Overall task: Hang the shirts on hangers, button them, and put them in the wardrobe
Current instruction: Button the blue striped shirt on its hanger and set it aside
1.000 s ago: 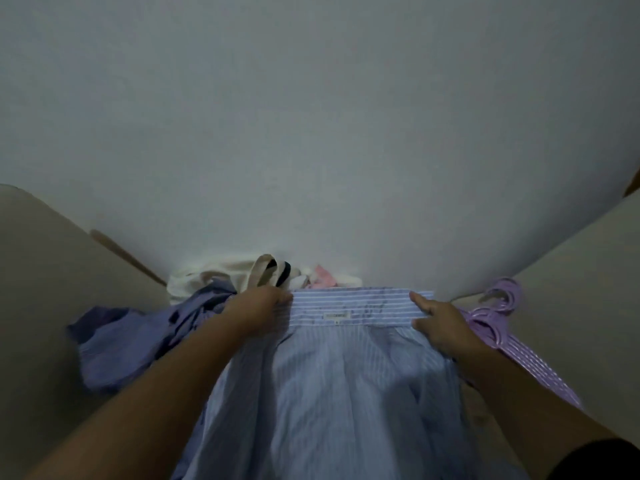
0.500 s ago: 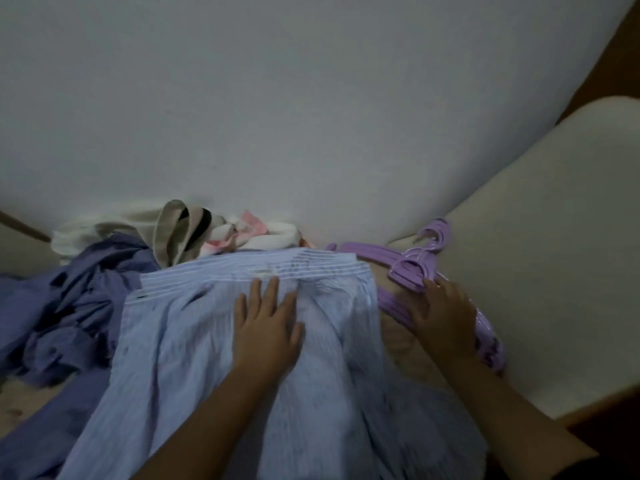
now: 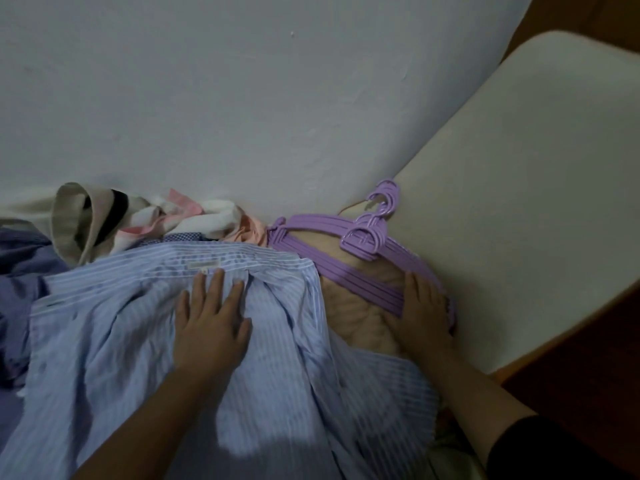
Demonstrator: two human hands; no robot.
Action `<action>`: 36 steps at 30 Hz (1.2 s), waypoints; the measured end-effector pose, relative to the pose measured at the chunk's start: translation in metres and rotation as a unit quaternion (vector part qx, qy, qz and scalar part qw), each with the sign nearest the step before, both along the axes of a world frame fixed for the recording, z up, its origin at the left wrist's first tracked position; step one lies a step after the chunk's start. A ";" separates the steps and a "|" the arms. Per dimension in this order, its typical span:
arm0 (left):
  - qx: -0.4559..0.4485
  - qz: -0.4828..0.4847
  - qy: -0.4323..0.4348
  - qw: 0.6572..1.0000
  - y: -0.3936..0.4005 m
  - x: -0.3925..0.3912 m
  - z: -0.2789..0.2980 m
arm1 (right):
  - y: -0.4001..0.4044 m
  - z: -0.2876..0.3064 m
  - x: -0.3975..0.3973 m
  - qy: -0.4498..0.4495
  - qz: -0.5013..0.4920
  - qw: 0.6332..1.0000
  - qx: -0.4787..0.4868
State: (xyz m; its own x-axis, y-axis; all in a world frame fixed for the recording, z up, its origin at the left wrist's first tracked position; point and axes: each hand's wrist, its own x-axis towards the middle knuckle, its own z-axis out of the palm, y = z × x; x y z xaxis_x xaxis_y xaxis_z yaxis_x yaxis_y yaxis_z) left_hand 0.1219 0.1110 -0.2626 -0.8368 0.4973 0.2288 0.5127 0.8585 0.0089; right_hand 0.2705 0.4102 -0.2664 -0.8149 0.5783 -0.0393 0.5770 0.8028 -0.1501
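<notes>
A light blue striped shirt (image 3: 114, 334) lies spread on the bed, collar toward the wall. My left hand (image 3: 211, 317) rests flat on it just below the collar, fingers straight. To the right a stack of purple plastic hangers (image 3: 349, 271) lies on the beige bedding, hooks pointing to the headboard. My right hand (image 3: 420, 313) lies on the near end of the hanger stack. Its fingertips are over the bars, and whether they curl round one is not clear.
A pile of other clothes (image 3: 145, 220), beige, white and pink, sits against the white wall (image 3: 242, 98). A darker blue shirt (image 3: 20, 271) is bunched at the left. A cream headboard panel (image 3: 519, 202) rises at the right, with dark wood (image 3: 588, 393) beyond it.
My hands let go of the collar. The left hand settled flat on the shirt and the right hand moved right onto the purple hangers. The view turned right.
</notes>
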 end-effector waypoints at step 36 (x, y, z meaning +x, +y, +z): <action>0.147 0.041 -0.012 0.988 -0.083 0.007 0.076 | -0.048 0.057 -0.013 0.222 0.022 0.972 -0.077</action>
State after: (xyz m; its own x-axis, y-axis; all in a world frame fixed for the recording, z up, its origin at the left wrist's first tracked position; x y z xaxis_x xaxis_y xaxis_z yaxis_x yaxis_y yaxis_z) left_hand 0.1291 0.0278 -0.1865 -0.8786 0.3422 0.3331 0.4377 0.8559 0.2753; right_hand 0.2579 0.3624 -0.2096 -0.7952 0.5574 0.2387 0.3932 0.7737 -0.4968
